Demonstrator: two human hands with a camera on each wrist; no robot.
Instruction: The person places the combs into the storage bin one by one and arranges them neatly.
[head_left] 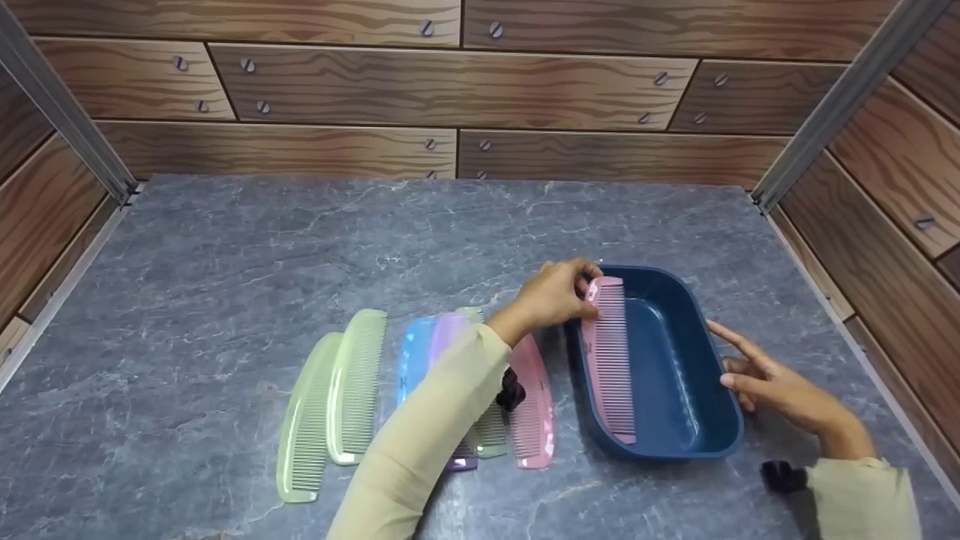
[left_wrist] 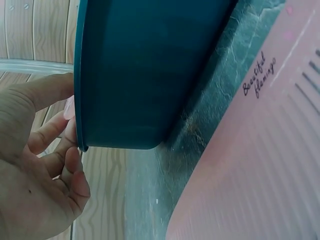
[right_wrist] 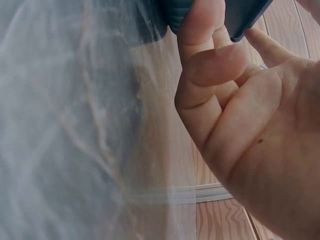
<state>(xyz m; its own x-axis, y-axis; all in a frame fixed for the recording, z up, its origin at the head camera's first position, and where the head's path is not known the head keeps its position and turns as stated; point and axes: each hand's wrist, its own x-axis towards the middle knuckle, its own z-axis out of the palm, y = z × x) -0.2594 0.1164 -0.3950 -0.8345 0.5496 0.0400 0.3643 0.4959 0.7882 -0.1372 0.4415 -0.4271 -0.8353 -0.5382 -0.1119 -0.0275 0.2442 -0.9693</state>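
My left hand point(head_left: 553, 294) pinches a pink comb point(head_left: 611, 360) by its upper end, over the left side of a dark blue tub point(head_left: 664, 375). The comb slants along the tub's left wall with its teeth facing right. In the left wrist view, fingers of the left hand point(left_wrist: 47, 155) lie at the tub's rim, and little of the held comb shows there. On the tub's right, my right hand point(head_left: 780, 390) touches the outer wall with a stretched index finger and thumb; its other fingers are bent, as the right wrist view also shows.
Left of the tub, several combs lie on the grey marbled table point(head_left: 225, 262): two green combs point(head_left: 356, 390), a blue comb point(head_left: 416, 349), a purple comb point(head_left: 448, 330), another green comb point(head_left: 491, 435) and a pink comb point(head_left: 532, 409). The left forearm covers part of them. Wood-patterned walls point(head_left: 450, 86) enclose the table.
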